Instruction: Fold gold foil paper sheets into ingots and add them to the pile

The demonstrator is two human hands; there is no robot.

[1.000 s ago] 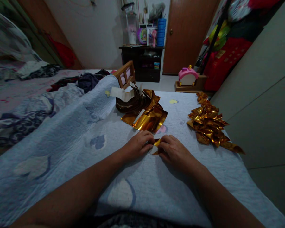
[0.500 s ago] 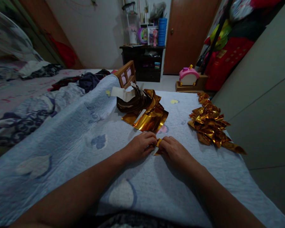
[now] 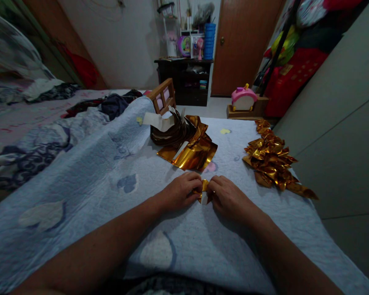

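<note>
Between my two hands is a small sheet of gold foil paper [image 3: 204, 185], shiny gold with a pale patch showing toward me. My left hand [image 3: 182, 191] pinches its left side, and my right hand [image 3: 226, 196] pinches the right side. Fingers cover most of the sheet, so its full shape is hidden. Just beyond my hands lies a stack of gold foil sheets [image 3: 197, 153], partly curled, with pale backs upward at its left end. Off to the right, folded gold foil pieces [image 3: 270, 159] are heaped in a row.
A pale blue quilt [image 3: 160, 213] with heart shapes lies under everything and rises in a ridge on the left. Past its far edge are a wooden headboard piece [image 3: 163, 96], a dark shelf [image 3: 184, 82] and a pink toy [image 3: 244, 99]. A pale cabinet [image 3: 344, 135] borders the right side.
My hands have drawn slightly apart, and more of the gold foil paper and its pale patch shows between them. The stack and the heap have stayed put.
</note>
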